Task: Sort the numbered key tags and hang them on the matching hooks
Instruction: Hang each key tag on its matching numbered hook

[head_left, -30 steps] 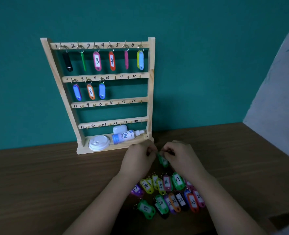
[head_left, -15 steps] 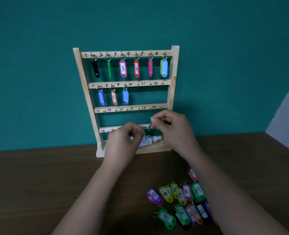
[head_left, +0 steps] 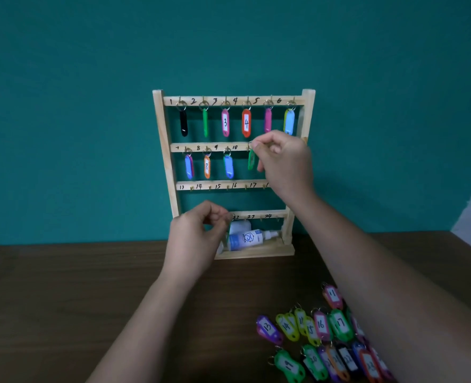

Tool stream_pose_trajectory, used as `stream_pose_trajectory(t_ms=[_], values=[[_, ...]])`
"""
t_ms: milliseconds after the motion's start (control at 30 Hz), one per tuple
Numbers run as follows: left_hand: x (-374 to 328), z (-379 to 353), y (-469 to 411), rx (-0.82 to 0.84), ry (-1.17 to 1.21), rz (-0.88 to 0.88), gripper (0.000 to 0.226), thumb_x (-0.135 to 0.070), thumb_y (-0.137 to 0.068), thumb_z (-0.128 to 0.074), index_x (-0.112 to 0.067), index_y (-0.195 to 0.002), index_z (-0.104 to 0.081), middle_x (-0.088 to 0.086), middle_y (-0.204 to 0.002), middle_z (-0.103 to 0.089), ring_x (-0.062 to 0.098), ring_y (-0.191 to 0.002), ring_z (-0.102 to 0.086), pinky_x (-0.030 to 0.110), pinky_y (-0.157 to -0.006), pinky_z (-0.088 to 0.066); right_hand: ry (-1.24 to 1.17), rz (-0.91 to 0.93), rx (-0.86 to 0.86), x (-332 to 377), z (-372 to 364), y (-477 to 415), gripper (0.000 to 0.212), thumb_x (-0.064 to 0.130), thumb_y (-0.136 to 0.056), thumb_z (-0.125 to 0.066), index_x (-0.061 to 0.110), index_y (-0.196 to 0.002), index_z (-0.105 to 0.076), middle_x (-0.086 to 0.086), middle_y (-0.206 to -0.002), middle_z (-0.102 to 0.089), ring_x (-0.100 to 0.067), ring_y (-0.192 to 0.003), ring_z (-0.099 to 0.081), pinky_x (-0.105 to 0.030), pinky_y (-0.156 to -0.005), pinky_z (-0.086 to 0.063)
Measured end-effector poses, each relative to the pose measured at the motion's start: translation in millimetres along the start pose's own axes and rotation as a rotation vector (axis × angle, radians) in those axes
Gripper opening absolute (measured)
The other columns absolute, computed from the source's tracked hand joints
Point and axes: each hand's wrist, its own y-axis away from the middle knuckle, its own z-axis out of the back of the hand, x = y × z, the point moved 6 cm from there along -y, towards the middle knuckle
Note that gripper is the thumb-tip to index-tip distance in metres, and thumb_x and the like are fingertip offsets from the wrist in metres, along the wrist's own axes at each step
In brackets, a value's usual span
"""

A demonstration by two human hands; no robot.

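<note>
Green plastic, a slim key tag (head_left: pixel 252 160), dangles at the second rail (head_left: pixel 201 147) of the wooden rack (head_left: pixel 159 134), just past the inked 10. The right hand (head_left: pixel 287 161) holds it up: thumb and forefinger pinch the metal ring at its top, and the other fingers curl loosely behind. The tag's long axis runs straight down, toward six o'clock from the fingertips (head_left: pixel 256 145). It is turned nearly edge-on, so I cannot read its number.

What matters now is ring against hook. The small hook by the 10 sits at about nine o'clock from the pinch, touching or a hair apart; I cannot tell which, nor whether the ring is on it yet. My guess is that a short nudge that way, then a drop, would seat it.

The left hand (head_left: pixel 198 236) hovers well apart, at seven o'clock from the tag, before the bottom rail. Its fingers bend loosely toward the thumb, and nothing shows between them. The right hand is plainly nearer.

More numbered tags (head_left: pixel 322 324) lie on the brown table (head_left: pixel 63 299), at five o'clock from the rack.
</note>
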Motion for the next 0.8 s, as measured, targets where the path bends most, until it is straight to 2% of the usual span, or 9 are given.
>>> stream_pose_trajectory(t_ms=[100,133,200,267,367,500,533,633,800], values=[[2,0,0,0.012,-0.003,-0.003,0.005,-0.028,-0.094,-0.076,-0.026,-0.089,-0.077,-0.01,-0.08,-0.074,0.01,-0.083,-0.07,0.019,-0.074,-0.051,0.02,-0.009,0.018,-2,-5,-2,0.016,0.028,-0.098,-0.071,0.024,-0.084,-0.077,0.007,-0.053,-0.067,-0.005,-0.05,-0.063,-0.051,-0.101,-0.055],[2,0,0,0.016,-0.005,-0.005,0.005,-0.027,-0.094,-0.076,-0.026,-0.089,-0.077,-0.01,-0.081,-0.074,0.009,-0.083,-0.07,0.019,-0.075,-0.052,0.027,-0.012,0.024,-2,-6,-2,0.016,0.027,-0.098,-0.07,0.024,-0.084,-0.077,0.008,-0.053,-0.067,-0.004,-0.05,-0.063,-0.048,-0.102,-0.054],[0,-1,1,0.026,-0.007,-0.015,0.006,-0.024,-0.094,-0.076,-0.027,-0.089,-0.078,-0.013,-0.081,-0.075,0.006,-0.083,-0.07,0.015,-0.074,-0.051,0.035,-0.03,0.032,-3,-7,-3,0.018,0.02,-0.1,-0.068,0.022,-0.084,-0.077,0.006,-0.053,-0.067,-0.001,-0.046,-0.06,-0.025,-0.076,-0.056],[-2,-2,1,0.042,-0.008,-0.032,0.007,-0.021,-0.094,-0.076,-0.027,-0.091,-0.079,-0.014,-0.082,-0.075,0.005,-0.084,-0.07,0.012,-0.073,-0.05,0.068,-0.029,0.038,-4,-7,-3,0.019,0.016,-0.1,-0.065,0.021,-0.087,-0.078,0.007,-0.052,-0.067,-0.001,-0.044,-0.059,-0.02,-0.055,-0.052],[-7,-2,-2,0.068,-0.019,-0.077,0.007,-0.023,-0.094,-0.077,-0.028,-0.093,-0.081,-0.014,-0.086,-0.075,0.01,-0.081,-0.067,0.019,-0.073,-0.051,0.135,0.037,0.03,-5,-6,-2,0.018,0.02,-0.099,-0.064,0.021,-0.09,-0.079,0.006,-0.052,-0.066,-0.008,-0.049,-0.065,-0.038,-0.072,-0.063],[-19,-2,-14,0.057,-0.048,-0.108,0.006,-0.028,-0.094,-0.077,-0.028,-0.093,-0.082,-0.014,-0.084,-0.074,0.007,-0.078,-0.064,0.026,-0.07,-0.054,0.171,0.104,0.048,-7,-1,8,0.012,0.027,-0.1,-0.062,0.027,-0.105,-0.073,0.002,-0.052,-0.061,-0.02,-0.051,-0.066,-0.052,-0.085,-0.062],[-25,-2,-19,0.044,-0.058,-0.123,0.005,-0.029,-0.094,-0.077,-0.028,-0.092,-0.082,-0.015,-0.083,-0.073,0.005,-0.078,-0.063,0.026,-0.069,-0.054,0.172,0.104,0.068,-8,2,13,0.014,0.028,-0.102,-0.061,0.03,-0.112,-0.07,0.001,-0.053,-0.06,-0.021,-0.05,-0.064,-0.052,-0.082,-0.063],[-48,1,-36,-0.006,-0.112,-0.224,0.004,-0.031,-0.093,-0.078,-0.03,-0.093,-0.082,-0.014,-0.087,-0.07,0.0,-0.079,-0.061,0.014,-0.069,-0.045,0.177,0.11,0.135,-16,10,35,0.025,0.026,-0.106,-0.06,0.029,-0.13,-0.064,-0.003,-0.059,-0.064,-0.023,-0.05,-0.061,-0.046,-0.053,-0.055],[-72,7,-75,-0.103,-0.162,-0.244,0.007,-0.034,-0.095,-0.076,-0.031,-0.094,-0.082,-0.008,-0.091,-0.066,0.004,-0.077,-0.058,0.015,-0.072,-0.043,0.133,0.01,0.178,-54,25,78,0.024,0.022,-0.105,-0.064,0.029,-0.129,-0.065,-0.004,-0.062,-0.065,-0.025,-0.053,-0.062,-0.048,-0.052,-0.053]])
